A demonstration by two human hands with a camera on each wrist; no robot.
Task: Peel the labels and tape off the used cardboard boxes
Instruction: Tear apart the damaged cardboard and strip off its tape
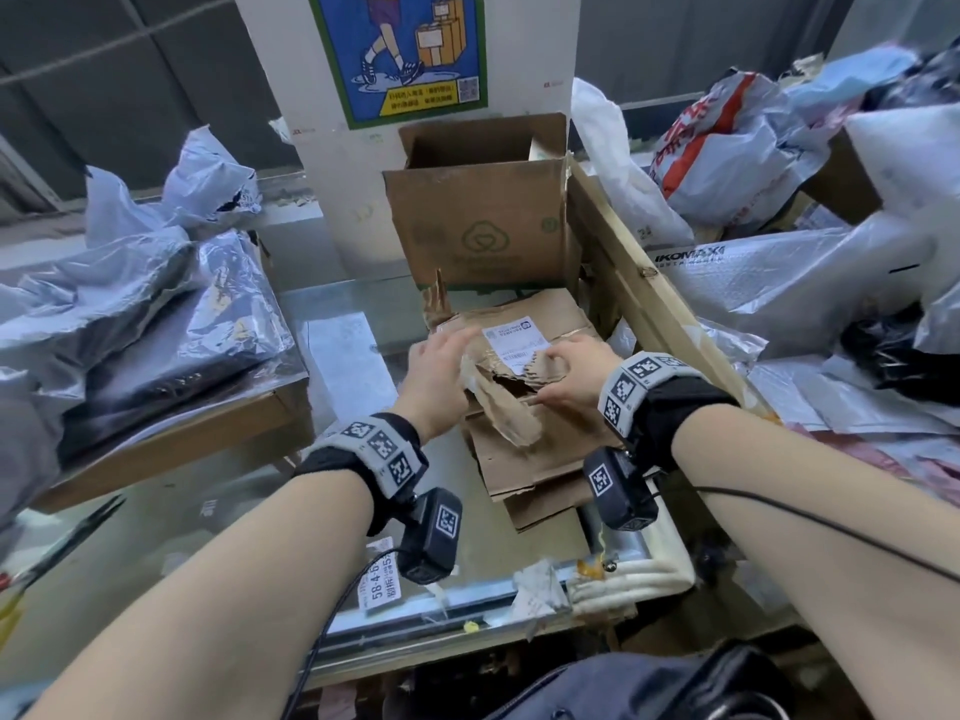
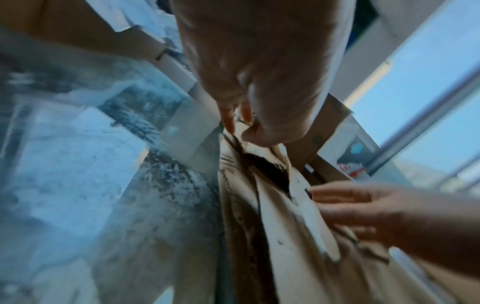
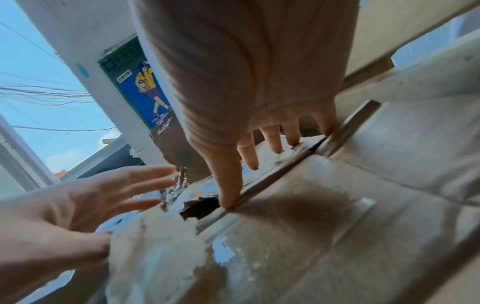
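Note:
A flattened brown cardboard box lies on the glass table top, its upper skin torn and curled up in the middle. A white shipping label is stuck near its far end, with a ragged near edge. My right hand presses flat on the cardboard beside the label, fingers spread and thumb on a crease. My left hand hovers blurred over the box's left edge with straight fingers, holding nothing. In the left wrist view the left hand's fingertips point down at the torn cardboard.
An open upright carton stands just behind the flat box. Grey plastic mailer bags are heaped on the left and on the right. Peeled labels and paper scraps lie at the table's front edge. A poster hangs on the pillar.

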